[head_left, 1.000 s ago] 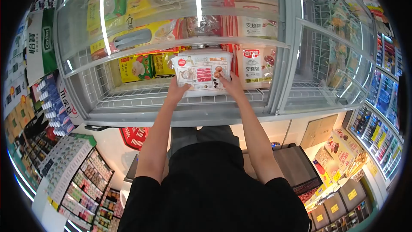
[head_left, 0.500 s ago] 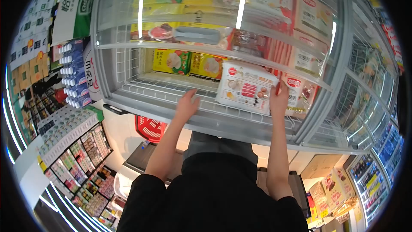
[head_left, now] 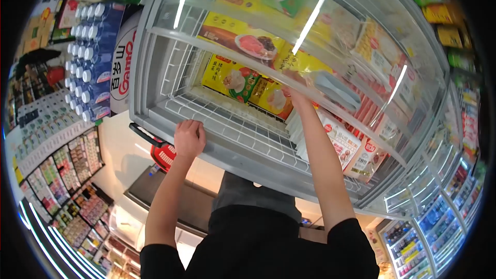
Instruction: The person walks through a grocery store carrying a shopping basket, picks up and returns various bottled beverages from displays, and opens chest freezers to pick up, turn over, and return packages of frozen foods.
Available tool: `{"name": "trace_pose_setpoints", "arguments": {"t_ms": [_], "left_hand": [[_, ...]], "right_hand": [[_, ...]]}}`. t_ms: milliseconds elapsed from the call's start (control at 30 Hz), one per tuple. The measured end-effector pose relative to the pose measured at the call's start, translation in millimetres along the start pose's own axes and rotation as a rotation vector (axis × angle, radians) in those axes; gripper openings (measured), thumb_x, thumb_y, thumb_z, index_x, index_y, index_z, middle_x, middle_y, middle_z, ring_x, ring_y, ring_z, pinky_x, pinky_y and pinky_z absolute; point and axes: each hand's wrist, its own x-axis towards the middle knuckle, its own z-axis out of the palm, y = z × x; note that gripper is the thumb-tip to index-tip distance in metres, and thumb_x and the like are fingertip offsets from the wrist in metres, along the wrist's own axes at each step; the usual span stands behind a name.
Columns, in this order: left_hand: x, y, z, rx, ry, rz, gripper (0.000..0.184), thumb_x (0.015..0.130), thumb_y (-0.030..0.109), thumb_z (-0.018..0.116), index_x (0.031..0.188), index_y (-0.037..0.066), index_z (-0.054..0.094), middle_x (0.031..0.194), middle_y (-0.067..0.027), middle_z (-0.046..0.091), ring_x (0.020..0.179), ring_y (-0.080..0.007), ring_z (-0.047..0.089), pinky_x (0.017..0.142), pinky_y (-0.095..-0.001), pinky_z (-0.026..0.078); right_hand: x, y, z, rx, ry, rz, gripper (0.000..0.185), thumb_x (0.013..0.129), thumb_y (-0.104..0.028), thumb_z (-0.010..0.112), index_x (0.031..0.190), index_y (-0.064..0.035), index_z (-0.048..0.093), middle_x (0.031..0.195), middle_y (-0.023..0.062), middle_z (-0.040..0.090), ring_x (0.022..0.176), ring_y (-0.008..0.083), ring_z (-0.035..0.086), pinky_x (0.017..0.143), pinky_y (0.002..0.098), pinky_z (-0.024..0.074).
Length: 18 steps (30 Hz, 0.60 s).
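Observation:
My left hand (head_left: pixel 189 138) rests at the freezer's front rim (head_left: pixel 232 156), fingers curled down over it. Beneath the sliding glass lid (head_left: pixel 232 61), my right hand (head_left: pixel 295 86) reaches in beside yellow packs (head_left: pixel 276 98); its fingers are blurred behind the lid's edge and glare, so any hold is unclear. A yellow and green pack (head_left: pixel 232 78) lies left of that hand. White packs (head_left: pixel 338 137) stand to the right of my right forearm, partly covered by it. A grey-blue lid handle (head_left: pixel 336 90) is right of my right hand.
White wire racks (head_left: pixel 232 126) line the freezer's front. A red basket (head_left: pixel 164 156) with a black handle hangs below its left corner. Bottles with white caps (head_left: pixel 88 67) stand at the left. Shelves (head_left: pixel 64 175) are at the lower left, and drink coolers (head_left: pixel 439 217) at the lower right.
The view has turned and shifted left. My right hand has let go of the white pack and moved left, under the lid. My left hand, off that pack since earlier, has come to the rim.

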Motion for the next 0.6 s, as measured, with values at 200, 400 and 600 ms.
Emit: {"name": "trace_pose_setpoints", "arguments": {"t_ms": [200, 400, 600], "left_hand": [[2, -3, -5, -0.111, 0.074, 0.010, 0.005, 0.072, 0.008, 0.057, 0.068, 0.005, 0.056, 0.067, -0.0093, 0.055, 0.068, -0.0277, 0.055, 0.069, -0.0377, 0.043], [-2, -11, -5, -0.168, 0.069, 0.004, 0.002, 0.068, 0.006, 0.058, 0.069, 0.005, 0.056, 0.066, -0.0083, 0.053, 0.065, -0.0258, 0.054, 0.069, -0.0364, 0.044], [-1, -13, -5, -0.213, 0.095, 0.000, 0.003, 0.068, 0.007, 0.058, 0.068, 0.005, 0.056, 0.065, -0.0079, 0.052, 0.065, -0.0249, 0.054, 0.069, -0.0364, 0.044]], "right_hand": [[87, -4, 50, 0.288, -0.050, -0.068, 0.045, 0.089, -0.043, 0.054, 0.096, 0.0010, 0.057, 0.082, 0.0066, 0.057, 0.066, 0.0152, 0.054, 0.057, 0.0284, 0.0436], [77, -33, 71, 0.249, 0.065, 0.004, 0.055, 0.083, -0.059, 0.052, 0.086, -0.0039, 0.060, 0.073, 0.0052, 0.055, 0.065, 0.0141, 0.054, 0.055, 0.0288, 0.0434], [52, -52, 90, 0.455, -0.015, -0.065, 0.046, 0.089, -0.044, 0.053, 0.105, -0.0009, 0.059, 0.093, 0.0090, 0.062, 0.080, 0.0168, 0.059, 0.068, 0.0278, 0.0490]]}}
